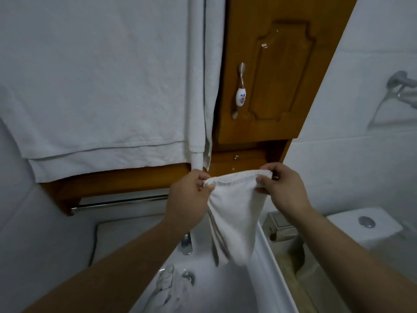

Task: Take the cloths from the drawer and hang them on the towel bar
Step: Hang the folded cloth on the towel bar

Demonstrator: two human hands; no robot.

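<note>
Two top corners of the white cloth (234, 211) sit pinched in our left hand (188, 197) and right hand (284, 190), spread over the sink (228, 294), we judge, for draping on the towel bar (121, 203) at nine o'clock.

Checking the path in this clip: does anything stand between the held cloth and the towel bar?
Nothing visible does. The left hand and right hand hold the cloth just right of the bar, which is bare where it shows. The hanging towels end higher up, short of it.

White cloth (234, 213), orange-brown cabinet (279, 71) – handle (240, 91) w/ blue floral.
</note>
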